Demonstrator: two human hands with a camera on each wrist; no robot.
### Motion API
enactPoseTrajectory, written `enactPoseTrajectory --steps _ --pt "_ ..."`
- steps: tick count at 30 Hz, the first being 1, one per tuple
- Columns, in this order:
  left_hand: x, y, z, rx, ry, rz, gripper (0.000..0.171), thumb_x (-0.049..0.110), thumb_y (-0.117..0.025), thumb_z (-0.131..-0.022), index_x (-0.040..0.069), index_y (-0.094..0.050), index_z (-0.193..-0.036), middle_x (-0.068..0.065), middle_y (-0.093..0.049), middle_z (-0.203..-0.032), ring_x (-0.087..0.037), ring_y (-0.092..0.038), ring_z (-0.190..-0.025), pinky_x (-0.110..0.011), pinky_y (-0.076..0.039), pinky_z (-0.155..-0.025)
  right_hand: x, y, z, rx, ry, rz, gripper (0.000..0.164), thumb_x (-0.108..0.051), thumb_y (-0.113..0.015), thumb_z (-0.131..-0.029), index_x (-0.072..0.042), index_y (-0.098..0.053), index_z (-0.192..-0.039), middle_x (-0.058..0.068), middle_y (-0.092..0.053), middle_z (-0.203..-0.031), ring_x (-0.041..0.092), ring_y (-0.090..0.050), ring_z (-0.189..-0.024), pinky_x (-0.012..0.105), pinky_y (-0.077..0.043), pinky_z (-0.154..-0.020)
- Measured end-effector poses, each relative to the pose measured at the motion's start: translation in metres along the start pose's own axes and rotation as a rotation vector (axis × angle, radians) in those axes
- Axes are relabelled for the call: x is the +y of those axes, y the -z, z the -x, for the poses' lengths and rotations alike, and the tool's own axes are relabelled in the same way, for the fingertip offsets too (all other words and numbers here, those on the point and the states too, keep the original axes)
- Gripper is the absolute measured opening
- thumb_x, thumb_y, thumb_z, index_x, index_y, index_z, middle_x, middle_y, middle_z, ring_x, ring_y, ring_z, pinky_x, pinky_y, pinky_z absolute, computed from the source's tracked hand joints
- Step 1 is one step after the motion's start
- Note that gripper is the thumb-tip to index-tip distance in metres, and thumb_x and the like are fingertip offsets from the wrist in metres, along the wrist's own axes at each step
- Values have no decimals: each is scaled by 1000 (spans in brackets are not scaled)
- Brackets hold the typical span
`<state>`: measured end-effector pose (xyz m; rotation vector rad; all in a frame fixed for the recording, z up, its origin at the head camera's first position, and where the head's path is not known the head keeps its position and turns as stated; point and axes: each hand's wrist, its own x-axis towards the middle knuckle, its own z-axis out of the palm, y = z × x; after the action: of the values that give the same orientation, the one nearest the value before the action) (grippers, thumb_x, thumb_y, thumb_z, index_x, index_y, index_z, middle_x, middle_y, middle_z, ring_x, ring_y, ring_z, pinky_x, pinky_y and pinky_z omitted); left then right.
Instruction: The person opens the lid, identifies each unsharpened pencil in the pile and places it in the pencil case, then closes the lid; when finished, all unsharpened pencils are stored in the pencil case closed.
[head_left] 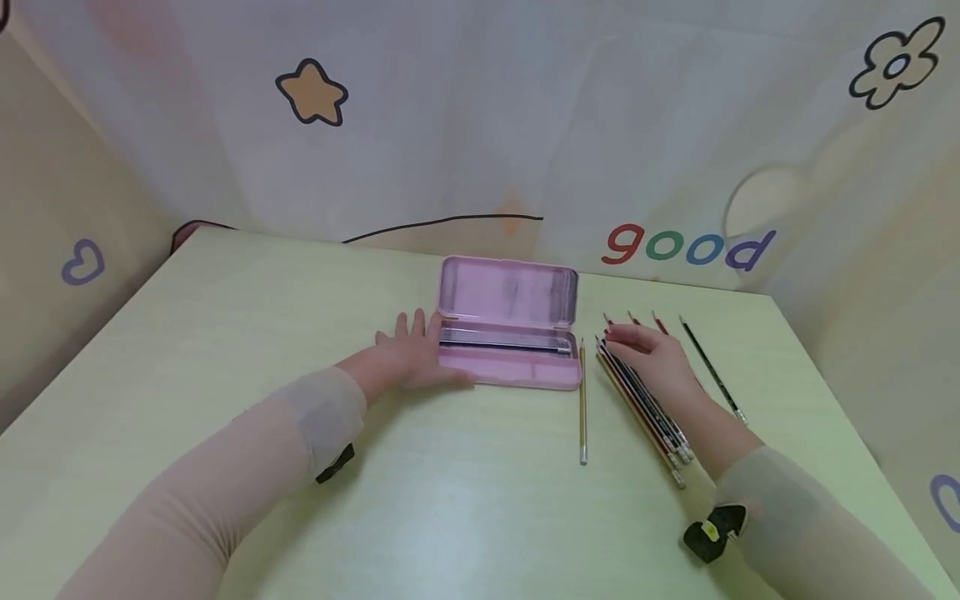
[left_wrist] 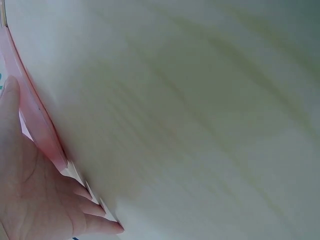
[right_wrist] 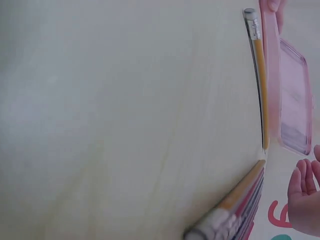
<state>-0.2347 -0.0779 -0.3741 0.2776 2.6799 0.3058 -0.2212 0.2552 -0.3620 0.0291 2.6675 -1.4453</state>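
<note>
A pink pencil case point(head_left: 517, 377) lies with its lid point(head_left: 480, 292) raised and a dark pencil point(head_left: 502, 345) inside. My left hand point(head_left: 411, 357) rests against the case's left end, fingers spread and straight, thumb along the front edge; in the left wrist view the palm meets the pink side. My right hand point(head_left: 660, 362) hovers over the far end of a bundle of pencils point(head_left: 648, 417), fingers lightly bent. In the right wrist view, no pencil shows between the fingers of that hand point(right_wrist: 305, 207). A yellow pencil point(head_left: 583, 417) lies between the case and the bundle.
Beyond the bundle lie several more pencils, including a black pencil point(head_left: 708, 362) at the right; my right hand partly hides the others. A printed curtain point(head_left: 480, 125) hangs behind the pale table point(head_left: 450, 500).
</note>
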Motion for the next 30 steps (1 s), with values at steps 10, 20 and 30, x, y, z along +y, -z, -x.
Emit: enactPoseTrajectory --steps 10,20,30 --pt "0 -1 0 1 -4 11 119 81 -45 -71 8 8 -149 -21 5 -153 -43 6 -138 -67 -9 -102 13 34 28 24 -27 -25 62 -45 -52 -93 -4 -43 -138 12 -48 -132 18 -48 -116 27 -40 -98" --pt "-3 -3 0 2 -3 11 120 83 -44 -70 9 8 -149 -21 5 -153 -43 6 -138 -67 -9 -102 45 54 55 36 -6 -47 61 -37 -57 -92 6 -43 -133 -25 -54 -99 -12 -53 -90 8 -43 -78" --pt "0 -1 -4 9 -8 -10 119 82 -43 -72 7 8 -149 -22 5 -153 -43 5 -138 -67 -10 -102 78 72 87 51 -60 -85 49 -29 -61 -91 4 -52 -126 -26 -60 -95 -9 -57 -86 11 -47 -74"
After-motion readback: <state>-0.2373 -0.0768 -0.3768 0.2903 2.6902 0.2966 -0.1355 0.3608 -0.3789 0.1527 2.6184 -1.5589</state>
